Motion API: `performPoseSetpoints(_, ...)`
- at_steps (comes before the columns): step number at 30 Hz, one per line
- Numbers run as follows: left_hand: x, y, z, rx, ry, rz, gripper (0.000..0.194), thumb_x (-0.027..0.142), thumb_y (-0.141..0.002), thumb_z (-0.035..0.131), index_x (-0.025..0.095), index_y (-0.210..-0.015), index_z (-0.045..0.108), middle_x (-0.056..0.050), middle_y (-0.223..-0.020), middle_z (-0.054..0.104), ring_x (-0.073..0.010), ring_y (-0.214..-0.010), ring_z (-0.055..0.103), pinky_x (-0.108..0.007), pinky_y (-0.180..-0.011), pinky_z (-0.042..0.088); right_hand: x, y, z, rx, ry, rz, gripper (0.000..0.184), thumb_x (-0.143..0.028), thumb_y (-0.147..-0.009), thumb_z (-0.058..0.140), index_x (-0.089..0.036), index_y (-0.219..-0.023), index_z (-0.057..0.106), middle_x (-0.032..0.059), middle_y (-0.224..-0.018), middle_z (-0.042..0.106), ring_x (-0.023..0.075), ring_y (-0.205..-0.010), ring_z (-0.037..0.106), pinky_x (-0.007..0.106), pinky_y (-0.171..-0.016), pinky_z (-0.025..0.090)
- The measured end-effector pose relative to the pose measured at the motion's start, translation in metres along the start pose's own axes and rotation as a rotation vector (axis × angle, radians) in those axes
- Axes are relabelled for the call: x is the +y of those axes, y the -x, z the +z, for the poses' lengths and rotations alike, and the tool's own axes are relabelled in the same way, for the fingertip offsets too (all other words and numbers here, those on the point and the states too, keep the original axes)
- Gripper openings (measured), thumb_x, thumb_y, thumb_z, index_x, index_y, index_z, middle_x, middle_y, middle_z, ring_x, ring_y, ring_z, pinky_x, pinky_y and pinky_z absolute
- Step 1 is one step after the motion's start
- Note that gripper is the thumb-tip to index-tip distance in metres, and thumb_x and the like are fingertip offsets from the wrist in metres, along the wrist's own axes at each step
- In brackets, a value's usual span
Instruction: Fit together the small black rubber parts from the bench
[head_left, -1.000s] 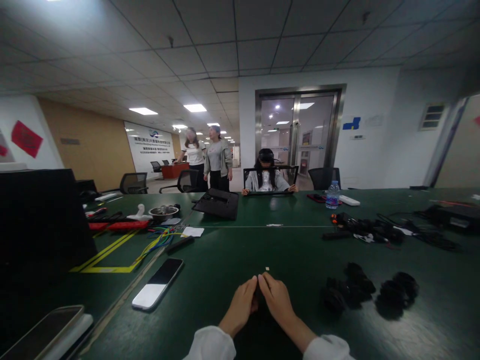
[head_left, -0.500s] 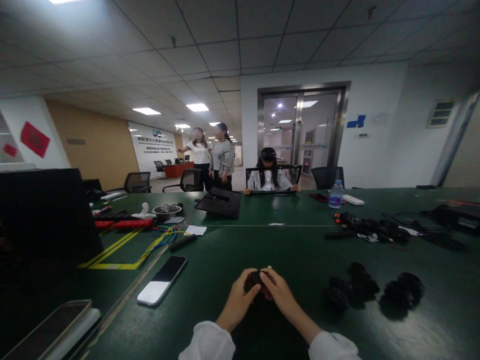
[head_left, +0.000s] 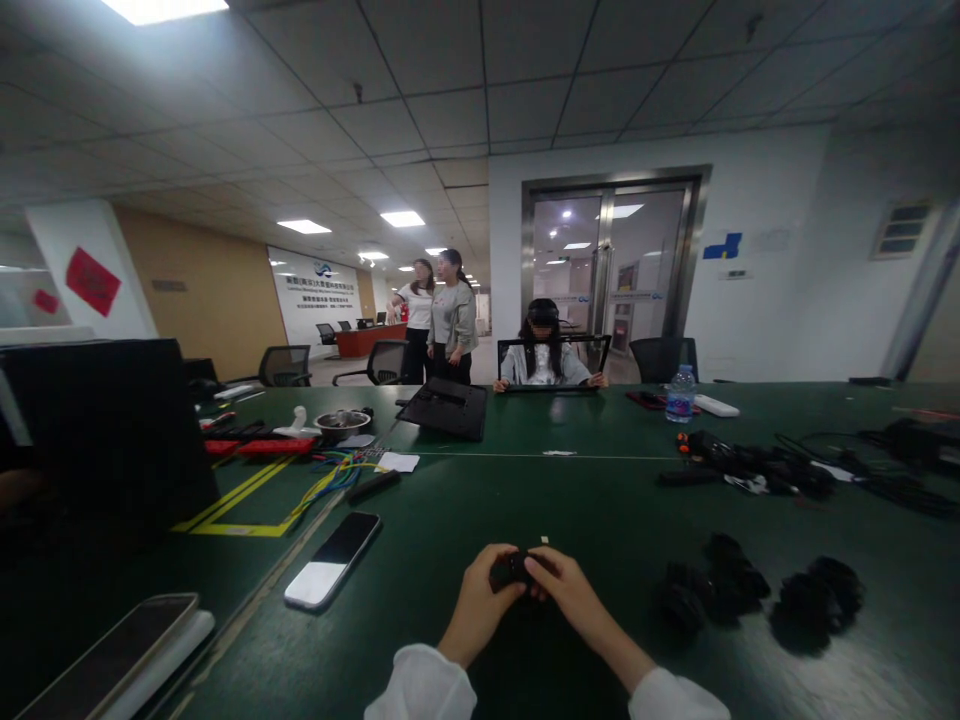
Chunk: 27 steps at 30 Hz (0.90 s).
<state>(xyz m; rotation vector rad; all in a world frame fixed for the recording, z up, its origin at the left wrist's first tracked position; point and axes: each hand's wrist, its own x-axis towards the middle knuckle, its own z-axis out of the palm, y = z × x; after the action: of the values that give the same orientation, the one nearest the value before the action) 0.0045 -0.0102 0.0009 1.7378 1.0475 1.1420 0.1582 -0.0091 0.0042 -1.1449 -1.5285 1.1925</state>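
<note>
Surface: green tabletop (head_left: 450, 500), phone (head_left: 332, 562) lying left of us
Left hand (head_left: 480, 598): our thumb and fingers pinch a small black part (head_left: 511, 570)
Right hand (head_left: 564, 592): ours pinches its other side

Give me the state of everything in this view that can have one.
Left hand: closed on small dark object
Right hand: closed on the same object
White-edged phone: flat, screen up
Bottle: upright
Metal bowl: upright, things inside
Glass doors: look shut
Black frame: held upright by person opposite
</note>
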Motion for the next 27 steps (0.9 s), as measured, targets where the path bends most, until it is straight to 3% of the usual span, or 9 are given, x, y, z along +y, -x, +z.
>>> performPoseSetpoints(9, 0.007, 0.001, -0.005, -0.086, 0.022, -0.022, 0.027, 0.018, -0.068, 0.058, 0.02, -0.094, 0.055, -0.003, -0.097, 0.057, -0.0173, -0.09, 0.052, -0.027, -0.076, 0.042, -0.011, 0.006, -0.004, -0.068, 0.021, 0.017, 0.043, -0.051, -0.07, 0.047, -0.015, -0.089, 0.059, 0.0034, -0.078, 0.059, 0.0141, -0.067, 0.054, 0.027, -0.061, 0.043)
performPoseSetpoints(19, 0.002, 0.0, -0.005, -0.113, 0.044, 0.0, 0.026, 0.018, -0.07, 0.056, 0.019, -0.096, 0.054, -0.003, -0.097, 0.055, -0.0166, -0.09, 0.051, -0.026, -0.076, 0.042, -0.009, 0.007, -0.004, -0.069, 0.003, 0.001, 0.041, -0.05, -0.071, 0.045, -0.015, -0.089, 0.059, 0.0026, -0.075, 0.059, 0.0136, -0.065, 0.054, 0.027, -0.059, 0.043)
performPoseSetpoints(27, -0.002, -0.001, -0.005, -0.11, -0.036, -0.01, 0.026, 0.03, -0.073, 0.053, 0.018, -0.095, 0.054, -0.004, -0.094, 0.056, -0.0174, -0.087, 0.052, -0.029, -0.078, 0.04, -0.014, 0.009, -0.002, -0.058, 0.017, 0.021, 0.04, -0.049, -0.069, 0.048, -0.015, -0.087, 0.06, 0.003, -0.077, 0.059, 0.0143, -0.068, 0.054, 0.027, -0.061, 0.043)
